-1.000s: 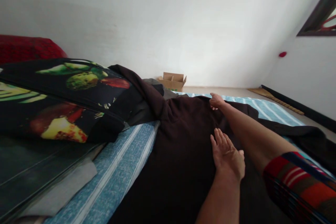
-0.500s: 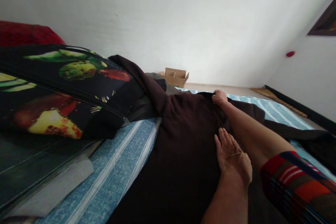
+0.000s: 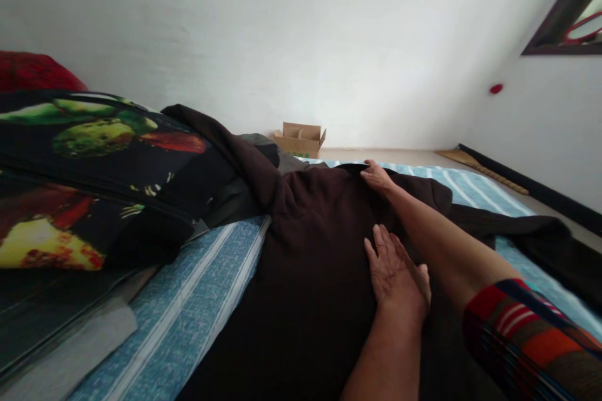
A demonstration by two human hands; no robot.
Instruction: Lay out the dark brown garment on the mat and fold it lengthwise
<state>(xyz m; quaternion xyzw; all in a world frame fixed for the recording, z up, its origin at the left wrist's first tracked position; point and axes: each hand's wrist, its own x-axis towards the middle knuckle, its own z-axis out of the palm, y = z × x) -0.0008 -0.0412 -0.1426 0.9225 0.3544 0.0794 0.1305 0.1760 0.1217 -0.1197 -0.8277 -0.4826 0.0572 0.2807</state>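
A dark brown long-sleeved garment (image 3: pixel 310 250) lies spread out in front of me. One sleeve runs to the left and folds over, the other stretches right. My left hand (image 3: pixel 397 276) rests flat on the middle of it, fingers extended and thumb apart. Farther off, at the garment's neck edge, my right hand (image 3: pixel 377 177) touches the cloth with its fingers loosened and partly straight. Beneath the garment is a blue and white striped bedcover (image 3: pixel 202 301).
On the left lies a black cloth item with a colourful fruit print (image 3: pixel 103 138), beside a red cloth (image 3: pixel 37 72). An opened cardboard box (image 3: pixel 301 139) stands against the white wall. At right, a rolled straw-coloured mat (image 3: pixel 489 172) lies beyond the bedcover; above it hangs a dark frame (image 3: pixel 548 34).
My right hand's fingers have loosened from their grip on the neck edge. My left hand stays flat on the garment. The view has swung slightly to the right.
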